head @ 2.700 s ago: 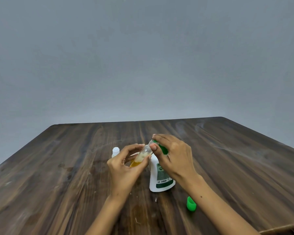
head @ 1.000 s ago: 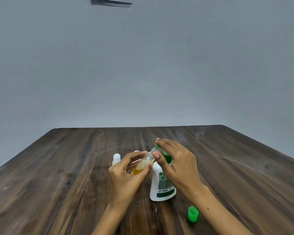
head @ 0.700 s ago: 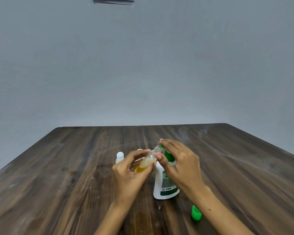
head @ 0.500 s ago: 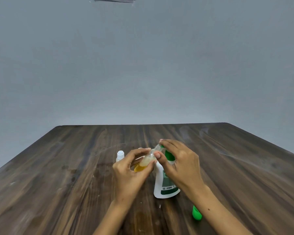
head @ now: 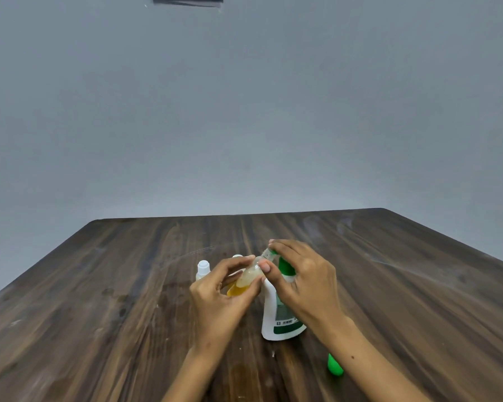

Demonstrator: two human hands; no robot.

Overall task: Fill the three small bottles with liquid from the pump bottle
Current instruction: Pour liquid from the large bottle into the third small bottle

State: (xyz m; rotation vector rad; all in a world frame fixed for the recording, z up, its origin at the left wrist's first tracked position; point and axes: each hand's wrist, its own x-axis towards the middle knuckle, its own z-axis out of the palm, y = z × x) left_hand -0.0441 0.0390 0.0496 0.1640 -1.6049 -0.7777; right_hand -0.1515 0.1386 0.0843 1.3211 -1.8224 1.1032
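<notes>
L hand (head: 215, 297) grips small bottle (head: 246, 281) mid-table, long axis tilted, mouth up-right toward pump bottle (head: 276, 320) nozzle. R hand (head: 302, 282) on pump head, thumb+fingers curled at bottle neck; prob. pinching it, view blurry. Amber liquid sits in low end.
</notes>
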